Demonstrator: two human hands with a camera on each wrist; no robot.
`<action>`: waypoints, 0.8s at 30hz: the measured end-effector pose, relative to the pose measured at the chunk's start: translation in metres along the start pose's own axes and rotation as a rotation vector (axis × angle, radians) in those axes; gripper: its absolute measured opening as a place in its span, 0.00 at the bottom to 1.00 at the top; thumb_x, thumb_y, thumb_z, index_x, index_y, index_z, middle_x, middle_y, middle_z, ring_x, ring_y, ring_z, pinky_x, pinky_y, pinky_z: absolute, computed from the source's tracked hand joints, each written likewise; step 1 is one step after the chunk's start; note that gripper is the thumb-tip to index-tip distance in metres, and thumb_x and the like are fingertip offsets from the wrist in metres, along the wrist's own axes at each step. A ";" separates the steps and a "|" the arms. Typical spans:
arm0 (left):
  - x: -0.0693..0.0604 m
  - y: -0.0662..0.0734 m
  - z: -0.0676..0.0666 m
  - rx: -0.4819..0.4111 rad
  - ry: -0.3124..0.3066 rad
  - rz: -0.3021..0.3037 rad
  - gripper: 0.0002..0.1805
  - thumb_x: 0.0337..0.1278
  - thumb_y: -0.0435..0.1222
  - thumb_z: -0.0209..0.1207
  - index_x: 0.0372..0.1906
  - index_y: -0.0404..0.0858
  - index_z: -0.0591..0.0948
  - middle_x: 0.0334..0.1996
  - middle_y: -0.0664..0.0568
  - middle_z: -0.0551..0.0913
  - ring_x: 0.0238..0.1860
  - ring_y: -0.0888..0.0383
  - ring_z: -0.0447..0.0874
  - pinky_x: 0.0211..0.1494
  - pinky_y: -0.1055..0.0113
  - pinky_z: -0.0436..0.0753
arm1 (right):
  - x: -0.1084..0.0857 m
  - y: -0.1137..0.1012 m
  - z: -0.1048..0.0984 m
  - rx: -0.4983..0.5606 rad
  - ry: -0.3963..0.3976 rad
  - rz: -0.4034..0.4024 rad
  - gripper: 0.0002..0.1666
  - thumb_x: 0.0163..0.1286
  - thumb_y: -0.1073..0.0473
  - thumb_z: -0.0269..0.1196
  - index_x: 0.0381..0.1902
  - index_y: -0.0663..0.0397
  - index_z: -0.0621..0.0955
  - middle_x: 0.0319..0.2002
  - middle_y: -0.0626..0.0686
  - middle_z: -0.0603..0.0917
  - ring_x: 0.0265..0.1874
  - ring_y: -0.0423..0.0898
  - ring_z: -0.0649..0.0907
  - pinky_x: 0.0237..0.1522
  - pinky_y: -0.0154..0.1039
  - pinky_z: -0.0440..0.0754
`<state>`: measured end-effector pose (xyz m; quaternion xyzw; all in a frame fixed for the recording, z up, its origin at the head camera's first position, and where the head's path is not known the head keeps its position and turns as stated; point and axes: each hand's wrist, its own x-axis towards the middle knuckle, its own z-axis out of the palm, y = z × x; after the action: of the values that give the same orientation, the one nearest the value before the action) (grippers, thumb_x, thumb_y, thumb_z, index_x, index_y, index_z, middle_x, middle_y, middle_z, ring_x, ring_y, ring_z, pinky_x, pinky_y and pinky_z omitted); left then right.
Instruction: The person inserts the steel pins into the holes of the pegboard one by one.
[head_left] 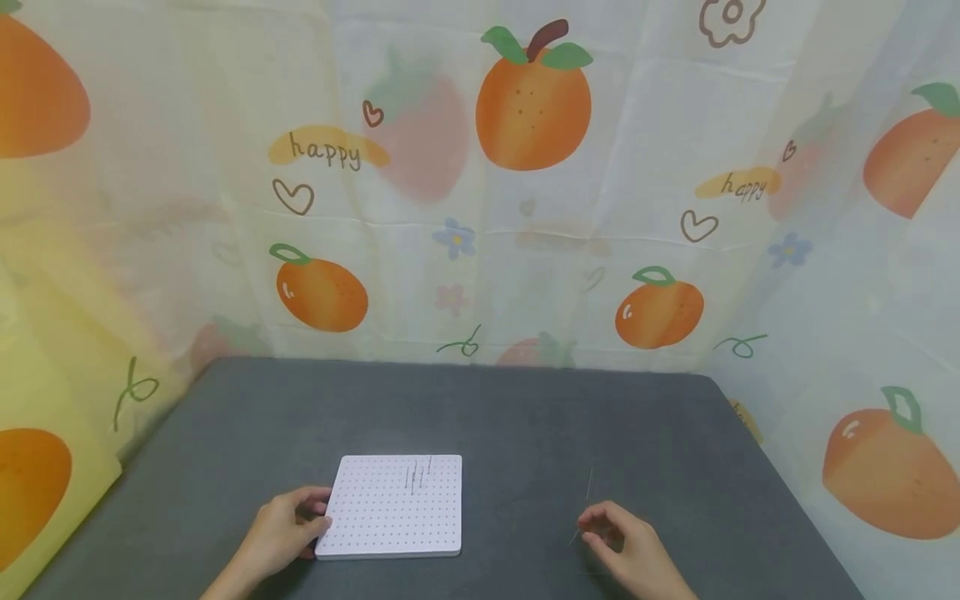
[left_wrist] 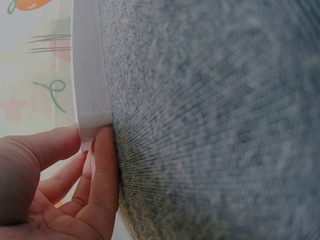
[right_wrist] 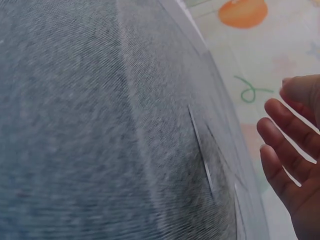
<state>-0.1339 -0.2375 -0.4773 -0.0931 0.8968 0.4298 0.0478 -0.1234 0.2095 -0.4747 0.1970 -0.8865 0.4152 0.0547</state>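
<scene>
A square white pegboard with rows of small holes lies on the dark table. Several thin pins stand up from its far right part. My left hand grips the board's left edge; in the left wrist view, the thumb is on the top face and a finger is underneath the white board. Off to the right, my right hand hovers low with loosely bent fingers. Near its fingertips are thin needle-like rods. The right wrist view shows the fingers apart from a thin rod, and nothing visible in them.
The dark grey cloth-covered table reaches back to a fruit-print curtain. The same curtain continues along the left and right sides. More thin rods lie toward the right hand, near what looks like a clear edge or sheet.
</scene>
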 end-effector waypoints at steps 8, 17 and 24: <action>0.001 0.000 0.000 0.024 -0.005 -0.005 0.23 0.44 0.27 0.62 0.50 0.29 0.76 0.33 0.48 0.79 0.24 0.59 0.76 0.19 0.67 0.80 | -0.008 0.005 0.000 0.052 -0.100 0.094 0.07 0.62 0.58 0.61 0.38 0.51 0.77 0.31 0.42 0.79 0.27 0.30 0.75 0.22 0.29 0.73; 0.001 0.000 0.000 0.019 0.004 -0.010 0.22 0.43 0.27 0.61 0.50 0.30 0.77 0.33 0.48 0.79 0.24 0.59 0.77 0.19 0.68 0.80 | -0.015 0.016 0.003 0.049 -0.164 0.124 0.09 0.61 0.55 0.63 0.37 0.50 0.77 0.30 0.40 0.77 0.25 0.30 0.73 0.20 0.29 0.72; 0.000 0.000 0.000 0.008 0.008 -0.006 0.22 0.43 0.27 0.61 0.50 0.30 0.77 0.33 0.48 0.79 0.24 0.59 0.77 0.19 0.68 0.80 | -0.017 0.017 0.001 0.015 -0.187 0.148 0.09 0.59 0.54 0.64 0.35 0.49 0.77 0.28 0.38 0.75 0.26 0.29 0.72 0.24 0.29 0.71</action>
<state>-0.1341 -0.2373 -0.4777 -0.0970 0.8984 0.4259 0.0459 -0.1145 0.2238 -0.4915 0.1694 -0.8967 0.4045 -0.0603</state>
